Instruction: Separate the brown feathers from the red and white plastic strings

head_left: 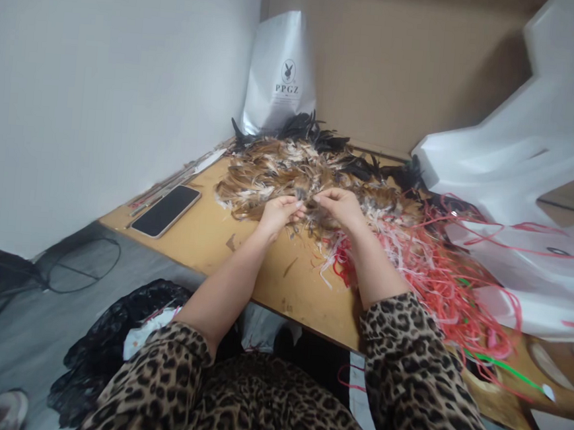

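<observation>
A heap of loose brown and cream feathers [265, 167] lies on the wooden table, with black feathers [313, 132] along its far side. My left hand [280, 214] is closed in a pinch at the near edge of the heap. A small greyish feather [300, 193] sticks up from its fingertips. Just to the right, my right hand [340, 207] has its thumb and forefinger pressed together over the feathers. Whatever it pinches is too small to make out. A short gap separates the two hands.
Tangled red and pink ribbons [431, 273] lie right of my right forearm. A phone [167, 211] rests at the table's left edge. Behind the feathers stands a silvery-white bag [284, 69]. White sheeting [510, 153] hangs at right; a black plastic bag [103, 340] is on the floor.
</observation>
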A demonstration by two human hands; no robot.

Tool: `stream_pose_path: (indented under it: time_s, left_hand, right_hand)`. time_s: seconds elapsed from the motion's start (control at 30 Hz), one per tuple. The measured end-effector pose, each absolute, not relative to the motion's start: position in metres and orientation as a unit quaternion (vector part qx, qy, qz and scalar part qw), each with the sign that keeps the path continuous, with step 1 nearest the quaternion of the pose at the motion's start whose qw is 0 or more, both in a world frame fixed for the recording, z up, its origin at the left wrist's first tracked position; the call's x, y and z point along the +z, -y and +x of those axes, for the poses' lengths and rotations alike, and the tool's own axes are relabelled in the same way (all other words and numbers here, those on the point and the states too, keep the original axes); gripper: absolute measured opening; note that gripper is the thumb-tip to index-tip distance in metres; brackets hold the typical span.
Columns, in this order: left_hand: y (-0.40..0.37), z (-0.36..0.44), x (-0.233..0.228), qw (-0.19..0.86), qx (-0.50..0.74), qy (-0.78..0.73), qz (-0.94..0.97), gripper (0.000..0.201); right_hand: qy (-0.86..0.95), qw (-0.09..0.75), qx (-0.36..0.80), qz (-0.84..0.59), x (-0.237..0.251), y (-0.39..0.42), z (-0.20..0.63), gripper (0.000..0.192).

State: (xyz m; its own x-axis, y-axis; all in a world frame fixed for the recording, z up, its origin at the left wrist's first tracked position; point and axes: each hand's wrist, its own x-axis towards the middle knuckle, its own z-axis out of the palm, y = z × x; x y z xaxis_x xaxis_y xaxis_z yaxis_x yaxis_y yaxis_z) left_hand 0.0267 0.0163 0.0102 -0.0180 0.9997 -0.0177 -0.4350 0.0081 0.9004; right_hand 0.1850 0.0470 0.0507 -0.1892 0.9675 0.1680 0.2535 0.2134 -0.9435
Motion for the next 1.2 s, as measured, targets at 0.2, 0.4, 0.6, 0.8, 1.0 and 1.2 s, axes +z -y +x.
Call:
stream_pose_path:
  time_s: [0.2,0.4,0.6,0.8,1.0,1.2]
  left_hand:
    - [-0.016,0.023,0.015,0.600,0.633,-0.370,0.319,0.017]
    - [-0.020,0.018,0.012,0.600,0.655,-0.358,0.286,0.014]
    - [-0.022,0.014,0.012,0.602,0.666,-0.355,0.260,0.010]
    - [-0.021,0.016,0.013,0.592,0.662,-0.369,0.272,0.013]
    - [-0.021,0.018,0.012,0.575,0.663,-0.381,0.293,0.010]
    - [-0.019,0.020,0.012,0.585,0.640,-0.382,0.319,0.014]
  right_hand:
    - [0.738,0.348,0.306,-0.491,0.047,-0.058,0.209,0.021]
    - [0.823,0.300,0.161,-0.455,0.031,-0.059,0.194,0.018]
    - [0.862,0.229,-0.023,-0.452,0.032,-0.041,0.180,0.024]
    - [0.857,0.223,-0.021,-0.465,0.031,-0.046,0.184,0.015]
    - [0.845,0.300,0.148,-0.417,0.046,-0.053,0.192,0.012]
    - [0.767,0.341,0.376,-0.392,0.064,-0.046,0.203,0.020]
